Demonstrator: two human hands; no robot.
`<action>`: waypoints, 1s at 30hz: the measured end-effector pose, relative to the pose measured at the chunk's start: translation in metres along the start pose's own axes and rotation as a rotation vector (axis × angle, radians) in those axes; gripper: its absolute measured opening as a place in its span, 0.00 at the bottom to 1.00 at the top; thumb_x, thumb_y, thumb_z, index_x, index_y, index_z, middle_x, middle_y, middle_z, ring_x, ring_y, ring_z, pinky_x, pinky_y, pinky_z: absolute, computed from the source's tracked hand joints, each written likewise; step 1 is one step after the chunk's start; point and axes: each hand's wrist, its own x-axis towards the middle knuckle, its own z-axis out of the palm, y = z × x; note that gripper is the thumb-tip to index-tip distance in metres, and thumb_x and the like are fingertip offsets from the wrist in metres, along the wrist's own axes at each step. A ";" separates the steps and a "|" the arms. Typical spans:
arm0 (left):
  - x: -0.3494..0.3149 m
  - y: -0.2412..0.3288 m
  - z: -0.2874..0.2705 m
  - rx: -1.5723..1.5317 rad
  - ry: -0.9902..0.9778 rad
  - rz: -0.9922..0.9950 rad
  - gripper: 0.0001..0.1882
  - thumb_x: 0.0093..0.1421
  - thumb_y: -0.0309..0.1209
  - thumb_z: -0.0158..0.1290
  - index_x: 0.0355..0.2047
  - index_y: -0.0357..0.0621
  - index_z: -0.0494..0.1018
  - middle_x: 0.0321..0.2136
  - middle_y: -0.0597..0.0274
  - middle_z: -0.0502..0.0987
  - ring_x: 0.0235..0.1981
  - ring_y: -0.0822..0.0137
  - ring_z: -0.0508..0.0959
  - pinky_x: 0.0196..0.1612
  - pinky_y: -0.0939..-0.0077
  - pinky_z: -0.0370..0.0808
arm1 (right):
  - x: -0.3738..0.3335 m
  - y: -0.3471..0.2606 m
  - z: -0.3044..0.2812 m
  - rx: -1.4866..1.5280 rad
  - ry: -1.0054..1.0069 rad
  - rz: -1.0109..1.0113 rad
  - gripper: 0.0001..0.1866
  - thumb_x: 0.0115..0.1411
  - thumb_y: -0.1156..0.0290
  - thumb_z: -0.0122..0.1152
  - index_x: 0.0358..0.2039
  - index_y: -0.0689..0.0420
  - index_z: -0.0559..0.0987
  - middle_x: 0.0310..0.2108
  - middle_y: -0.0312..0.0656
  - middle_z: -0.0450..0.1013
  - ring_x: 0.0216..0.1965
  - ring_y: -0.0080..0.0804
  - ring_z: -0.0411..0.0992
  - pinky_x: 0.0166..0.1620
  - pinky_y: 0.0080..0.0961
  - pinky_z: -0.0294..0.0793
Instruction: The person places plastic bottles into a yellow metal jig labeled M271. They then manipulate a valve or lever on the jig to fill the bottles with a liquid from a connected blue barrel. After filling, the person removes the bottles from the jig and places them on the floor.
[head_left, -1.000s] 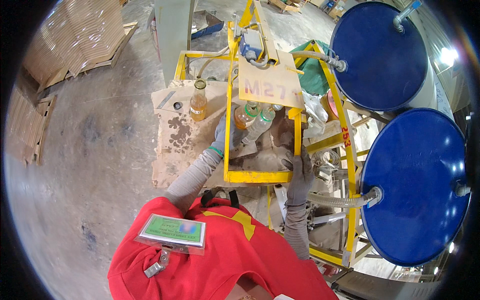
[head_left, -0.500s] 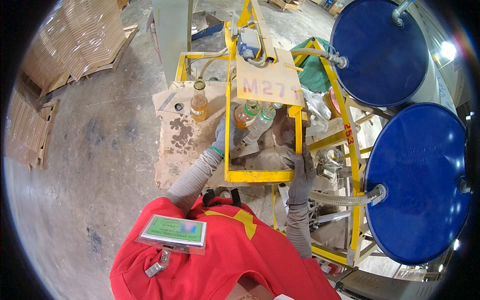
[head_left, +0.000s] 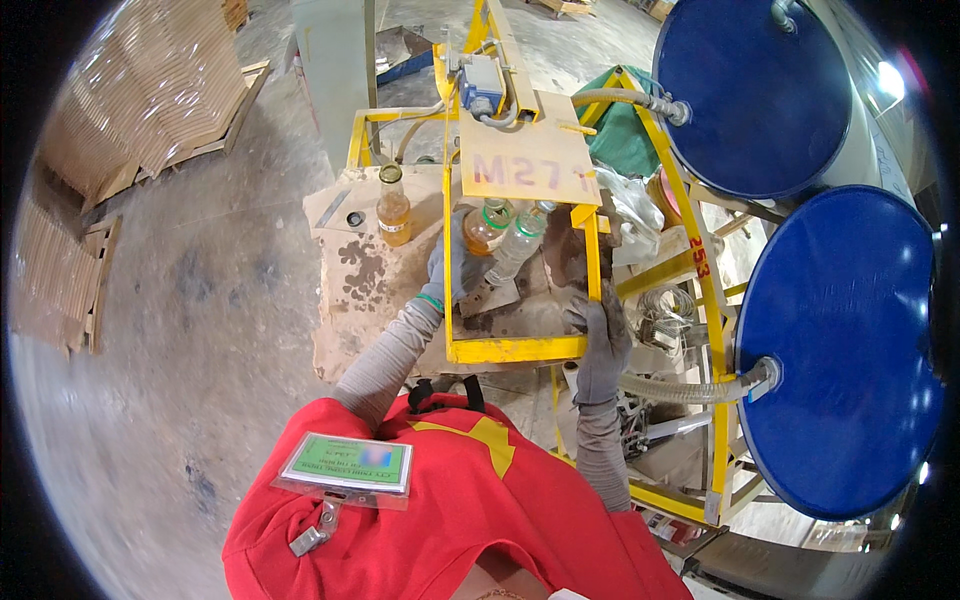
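Observation:
My left hand (head_left: 447, 268), in a grey glove, reaches behind the left post of a yellow metal frame (head_left: 515, 350). Its fingers curl at the side of a glass bottle with amber liquid (head_left: 484, 234), partly hidden by the post. Against that bottle leans a clear glass bottle with a green neck ring (head_left: 518, 248), tilted. My right hand (head_left: 600, 338), gloved too, is closed round the frame's lower right corner. Farther left, another amber-filled bottle (head_left: 395, 212) stands upright on a stained cardboard sheet (head_left: 345, 320).
A cardboard sign (head_left: 525, 150) and a grey-blue electrical box (head_left: 483, 84) sit on the frame above the bottles. Two big blue drums (head_left: 840, 350) with hoses (head_left: 690, 392) stand at the right. Wrapped stacked boards (head_left: 150, 90) are at the far left, and a pillar (head_left: 333, 70) rises behind.
The view has shifted slightly, so the frame and bottles sit a little differently in the picture. Both hands keep almost the same places.

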 end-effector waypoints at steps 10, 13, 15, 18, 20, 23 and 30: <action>0.002 0.002 0.002 0.020 0.038 0.056 0.36 0.42 0.32 0.66 0.49 0.37 0.60 0.43 0.51 0.72 0.44 0.58 0.74 0.46 0.67 0.71 | 0.001 0.005 -0.004 -0.070 -0.002 -0.042 0.19 0.61 0.74 0.48 0.52 0.67 0.68 0.41 0.44 0.72 0.39 0.24 0.71 0.40 0.17 0.73; 0.002 0.002 0.000 0.028 0.053 0.074 0.36 0.42 0.32 0.66 0.49 0.38 0.60 0.43 0.51 0.72 0.44 0.58 0.74 0.46 0.67 0.71 | 0.000 -0.003 0.000 -0.093 -0.011 -0.055 0.19 0.61 0.74 0.48 0.52 0.67 0.68 0.43 0.43 0.71 0.40 0.24 0.70 0.44 0.18 0.71; 0.003 0.003 0.000 0.041 0.050 0.050 0.36 0.41 0.31 0.66 0.49 0.38 0.60 0.43 0.52 0.72 0.45 0.59 0.74 0.47 0.67 0.71 | 0.000 -0.003 -0.001 -0.096 -0.006 -0.067 0.18 0.61 0.74 0.49 0.51 0.67 0.69 0.44 0.43 0.71 0.41 0.23 0.70 0.44 0.18 0.71; 0.003 0.004 0.000 -0.028 0.005 0.029 0.37 0.40 0.29 0.67 0.49 0.38 0.60 0.44 0.54 0.72 0.45 0.61 0.73 0.48 0.68 0.71 | 0.001 0.005 -0.004 -0.089 0.026 -0.084 0.18 0.60 0.74 0.50 0.51 0.67 0.69 0.45 0.43 0.71 0.41 0.23 0.70 0.43 0.18 0.72; 0.003 0.001 0.000 -0.032 0.020 0.028 0.38 0.39 0.28 0.67 0.49 0.38 0.59 0.44 0.54 0.72 0.46 0.62 0.73 0.49 0.69 0.71 | 0.000 0.002 0.001 -0.061 0.046 -0.059 0.19 0.60 0.74 0.50 0.51 0.67 0.69 0.45 0.42 0.71 0.42 0.23 0.69 0.47 0.19 0.69; 0.003 -0.003 0.000 -0.048 0.018 0.030 0.39 0.39 0.28 0.67 0.50 0.38 0.59 0.45 0.54 0.72 0.46 0.63 0.73 0.49 0.69 0.71 | 0.000 0.002 0.000 -0.078 0.013 -0.034 0.19 0.60 0.73 0.50 0.52 0.67 0.68 0.45 0.42 0.71 0.42 0.23 0.69 0.47 0.19 0.69; 0.002 -0.006 0.006 -0.082 0.032 -0.024 0.36 0.38 0.24 0.63 0.48 0.43 0.60 0.43 0.51 0.70 0.46 0.51 0.71 0.47 0.64 0.69 | 0.000 0.001 -0.003 -0.015 0.002 0.008 0.18 0.60 0.75 0.49 0.51 0.67 0.69 0.48 0.44 0.70 0.46 0.26 0.68 0.49 0.20 0.67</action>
